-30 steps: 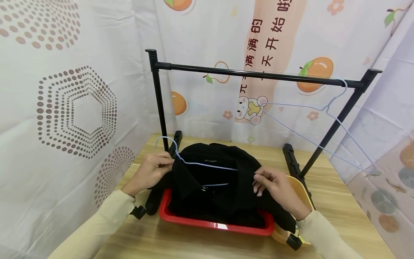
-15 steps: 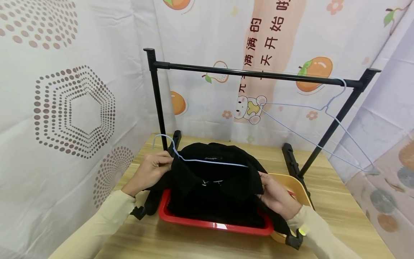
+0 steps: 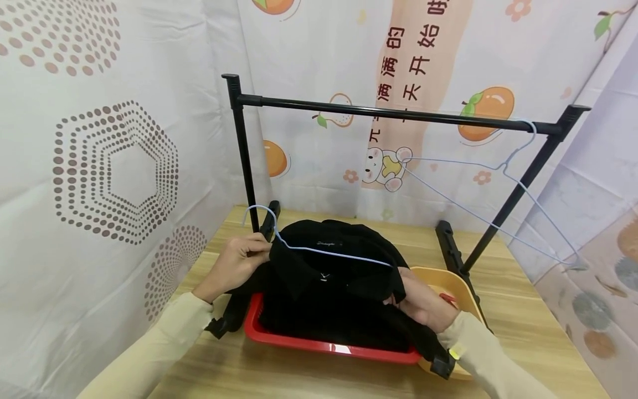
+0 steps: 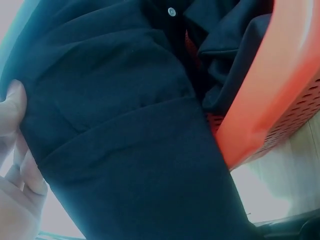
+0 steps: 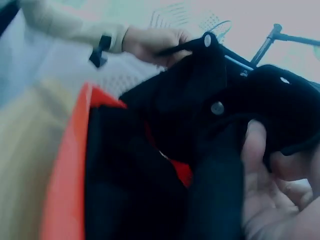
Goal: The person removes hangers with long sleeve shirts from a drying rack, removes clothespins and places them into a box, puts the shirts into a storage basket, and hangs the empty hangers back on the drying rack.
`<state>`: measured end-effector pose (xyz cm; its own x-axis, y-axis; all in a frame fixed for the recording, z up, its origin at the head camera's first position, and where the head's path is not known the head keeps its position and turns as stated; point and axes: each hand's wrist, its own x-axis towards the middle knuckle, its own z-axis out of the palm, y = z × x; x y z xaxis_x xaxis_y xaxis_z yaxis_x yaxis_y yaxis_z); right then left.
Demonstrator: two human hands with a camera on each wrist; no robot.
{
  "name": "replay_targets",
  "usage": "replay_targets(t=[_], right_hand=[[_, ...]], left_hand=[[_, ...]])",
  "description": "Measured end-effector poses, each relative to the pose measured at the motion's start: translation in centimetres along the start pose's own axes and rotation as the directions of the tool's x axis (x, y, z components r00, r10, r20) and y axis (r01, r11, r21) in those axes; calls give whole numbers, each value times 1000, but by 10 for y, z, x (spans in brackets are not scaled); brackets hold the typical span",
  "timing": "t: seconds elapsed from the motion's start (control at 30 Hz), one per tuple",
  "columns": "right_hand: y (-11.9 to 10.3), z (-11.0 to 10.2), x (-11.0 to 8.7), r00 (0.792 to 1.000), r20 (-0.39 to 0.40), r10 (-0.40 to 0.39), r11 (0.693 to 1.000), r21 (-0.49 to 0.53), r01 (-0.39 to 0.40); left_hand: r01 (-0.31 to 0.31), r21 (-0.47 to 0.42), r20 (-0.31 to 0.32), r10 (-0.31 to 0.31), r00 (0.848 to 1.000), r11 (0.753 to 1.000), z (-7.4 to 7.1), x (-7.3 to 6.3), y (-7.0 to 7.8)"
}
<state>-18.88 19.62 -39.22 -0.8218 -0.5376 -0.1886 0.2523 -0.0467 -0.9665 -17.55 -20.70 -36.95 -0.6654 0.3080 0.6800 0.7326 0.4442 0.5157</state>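
Note:
A black collared shirt [image 3: 344, 288] with buttons lies bunched over a red basket [image 3: 329, 348]. Inside its neck sits a light blue wire hanger [image 3: 334, 254], its hook standing out at the left and its right end hidden under the cloth. My left hand [image 3: 238, 265] pinches the shirt at the left shoulder, just below the hook; the left wrist view shows that hand [image 4: 20, 165] at the edge of the black cloth [image 4: 120, 110]. At the right side of the collar, my right hand [image 3: 422, 299] grips the shirt's front edge, thumb on the cloth in the right wrist view [image 5: 255, 150].
Behind the basket stands a black rack with a crossbar [image 3: 349, 110]. A second blue hanger [image 3: 503, 166] hangs from its right end. A yellow bin [image 3: 466, 282] holding something red stands right of the red basket. Printed curtains [image 3: 309, 61] surround the wooden tabletop [image 3: 538, 332].
My right hand has moved from the shirt's right shoulder to the collar's front edge and pulled it outward. The hanger's lower bar is now hidden. My left hand has shifted slightly right.

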Motion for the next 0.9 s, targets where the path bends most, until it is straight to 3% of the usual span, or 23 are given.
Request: replay_targets(t=[0.13, 0.27, 0.37, 0.43, 0.5, 0.53, 0.6, 0.77, 0.9], right_hand=[[-10, -4, -6, 989, -133, -70, 970, -239, 37], [-23, -4, -16, 941, -282, -187, 904, -425, 52], [-29, -1, -20, 906, -264, -330, 769, -632, 96], [-31, 2, -22, 894, -210, -397, 658, -744, 118], [-31, 4, -22, 888, -152, -434, 574, -807, 142], [-30, 4, -22, 893, -137, -429, 570, -808, 150], [-28, 4, -22, 905, -123, -408, 598, -785, 163], [-22, 0, -20, 938, -101, -332, 738, -647, 191], [-15, -2, -17, 955, -79, -285, 814, -546, 198]], left_hand=[[8, 0, -3, -8, 1000, 1000, 0, -1, -1], [12, 3, -2, -12, 1000, 1000, -1, -1, -2], [3, 19, 1, -3, 1000, 1000, 0, -1, -2], [-9, 36, -5, 9, 1000, 999, 0, 0, -2], [-19, 48, -6, 19, 1000, 999, -1, -1, -2], [-24, 50, -7, 25, 1000, 998, -1, -1, -2], [-33, 46, -7, 33, 999, 998, -1, -1, -2], [-40, 23, -9, 40, 999, 999, -1, -2, -2], [-39, 18, -12, 39, 999, 999, -2, -2, -2]])
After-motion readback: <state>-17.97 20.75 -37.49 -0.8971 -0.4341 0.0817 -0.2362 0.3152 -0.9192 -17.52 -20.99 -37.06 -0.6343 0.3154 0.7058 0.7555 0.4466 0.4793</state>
